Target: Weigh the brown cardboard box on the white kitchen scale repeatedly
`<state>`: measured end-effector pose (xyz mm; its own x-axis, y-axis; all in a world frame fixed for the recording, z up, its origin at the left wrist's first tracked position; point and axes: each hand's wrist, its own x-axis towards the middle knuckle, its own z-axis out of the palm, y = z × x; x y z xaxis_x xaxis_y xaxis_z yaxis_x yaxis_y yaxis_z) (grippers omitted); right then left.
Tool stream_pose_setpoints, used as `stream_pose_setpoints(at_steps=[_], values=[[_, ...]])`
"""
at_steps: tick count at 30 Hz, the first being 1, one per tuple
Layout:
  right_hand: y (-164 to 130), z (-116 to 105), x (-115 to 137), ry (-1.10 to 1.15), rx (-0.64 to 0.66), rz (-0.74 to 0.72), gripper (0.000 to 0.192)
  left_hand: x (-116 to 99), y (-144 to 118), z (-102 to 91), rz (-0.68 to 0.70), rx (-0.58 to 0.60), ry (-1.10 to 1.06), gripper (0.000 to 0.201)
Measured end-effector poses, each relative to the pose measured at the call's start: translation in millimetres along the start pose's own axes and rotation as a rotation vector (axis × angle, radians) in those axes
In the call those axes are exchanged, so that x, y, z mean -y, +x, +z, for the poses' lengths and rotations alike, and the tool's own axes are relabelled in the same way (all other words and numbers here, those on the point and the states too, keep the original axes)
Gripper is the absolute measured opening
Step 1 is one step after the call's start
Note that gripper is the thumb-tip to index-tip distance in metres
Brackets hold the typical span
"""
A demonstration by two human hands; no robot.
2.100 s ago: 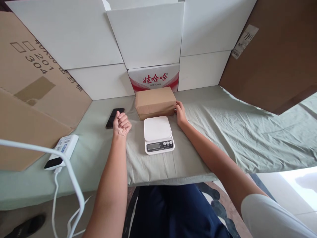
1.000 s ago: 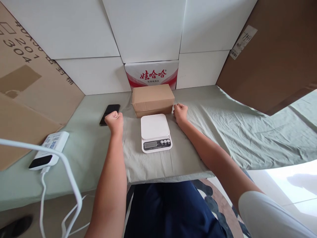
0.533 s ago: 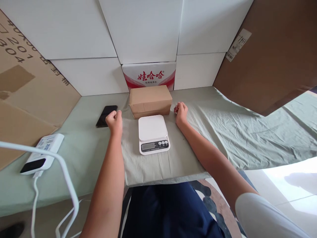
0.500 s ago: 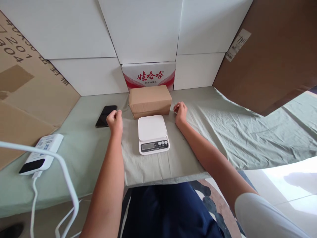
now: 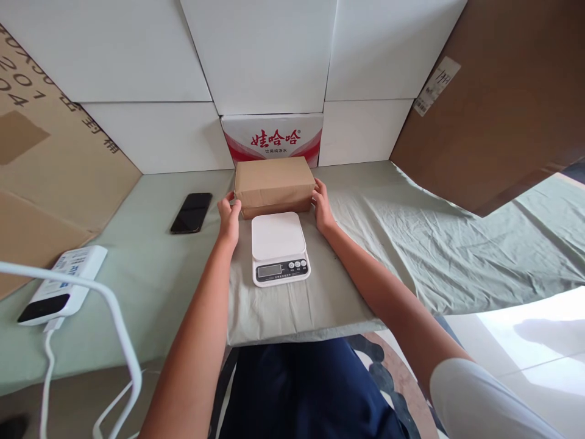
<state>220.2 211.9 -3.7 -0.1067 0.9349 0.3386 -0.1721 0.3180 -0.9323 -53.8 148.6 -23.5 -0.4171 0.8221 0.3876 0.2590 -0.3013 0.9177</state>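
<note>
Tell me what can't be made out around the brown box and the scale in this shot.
Head view:
- Scale display: too small to read.
- Brown box contents: closed.
- Left hand and right hand at the box ends: firmness of grip unclear.
- Printed carton lower part: hidden behind the box.
</note>
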Motion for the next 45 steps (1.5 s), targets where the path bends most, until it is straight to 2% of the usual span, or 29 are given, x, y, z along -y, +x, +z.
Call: stream_pose_setpoints(at_steps=[3, 5, 8, 12, 16, 22, 26, 33, 41, 45], values=[[-1, 1, 6, -0.02, 0.088, -0.079, 0.06, -4, -3, 5.7, -0.087, 0.003, -0.026, 0.058], [-3, 2, 10, -0.058, 0.134, -0.117, 0.062, -7, -4, 7.2, -0.083, 0.012, -0.055, 0.057], [-7, 2, 16, -0.13, 0.145, -0.161, 0.072, -15, -4, 7.0, 0.016, -0.032, -0.088, 0.057], [-18, 3, 28, -0.21, 0.084, -0.311, 0.083, -35, -8, 4.3, 0.191, -0.034, -0.087, 0.057], [-41, 1, 44, -0.301, 0.028, -0.411, 0.086, -57, -31, -5.2, 0.289, -0.019, -0.075, 0.059], [-94, -9, 56, -0.313, 0.059, -0.312, 0.085, -69, -100, -25.7, 0.227, -0.008, -0.059, 0.065], [-118, -12, 60, -0.304, 0.08, -0.257, 0.082, -70, -127, -29.4, 0.155, -0.004, -0.108, 0.062], [-126, -12, 59, -0.276, 0.038, -0.222, 0.074, -75, -129, -27.3, 0.08, -0.017, -0.112, 0.06], [-125, -11, 60, -0.236, 0.002, -0.214, 0.064, -71, -132, -30.9, 0.115, -0.03, -0.071, 0.056], [-123, -12, 62, -0.228, -0.02, -0.23, 0.058, -70, -130, -31.5, 0.129, -0.073, -0.058, 0.058]])
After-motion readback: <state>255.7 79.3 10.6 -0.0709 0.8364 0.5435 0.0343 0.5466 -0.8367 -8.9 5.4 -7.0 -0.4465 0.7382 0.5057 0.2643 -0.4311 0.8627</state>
